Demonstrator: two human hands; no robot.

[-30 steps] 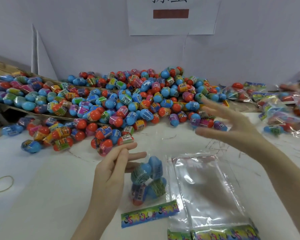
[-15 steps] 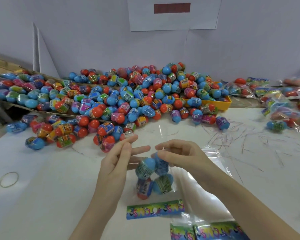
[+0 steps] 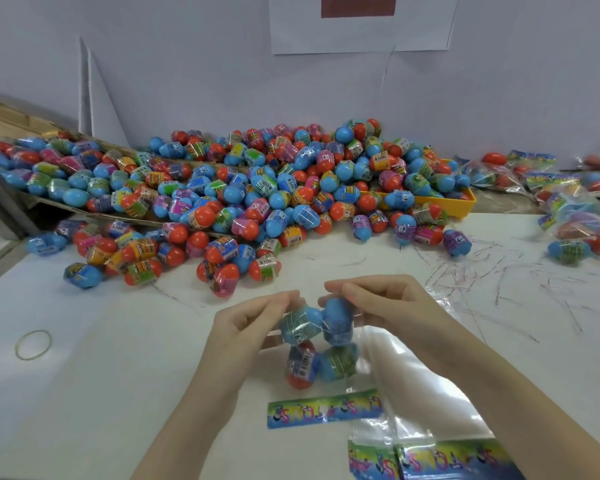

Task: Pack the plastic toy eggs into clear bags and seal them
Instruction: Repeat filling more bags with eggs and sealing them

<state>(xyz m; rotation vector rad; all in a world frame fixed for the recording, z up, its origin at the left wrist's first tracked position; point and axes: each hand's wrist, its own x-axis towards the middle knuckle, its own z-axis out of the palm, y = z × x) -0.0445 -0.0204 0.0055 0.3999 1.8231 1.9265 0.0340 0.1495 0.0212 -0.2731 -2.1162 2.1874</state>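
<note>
You are at a white table point(image 3: 84, 393) against a pale wall point(image 3: 187, 64), where a white paper sheet point(image 3: 361, 32) hangs at top centre. A heap of toy eggs point(image 3: 257, 192) fills the middle, over a yellow tray point(image 3: 461, 202); sealed bags point(image 3: 561, 192) lie at right, a rubber band point(image 3: 33, 344) at left. Lower centre, the clear bag of four eggs point(image 3: 319, 344) stands above its printed header card point(image 3: 323, 408). Your left hand point(image 3: 246, 327) and right hand point(image 3: 378, 303) both pinch its top. A second ago your right hand was spread open near the heap, and your left fingers were straight.
</note>
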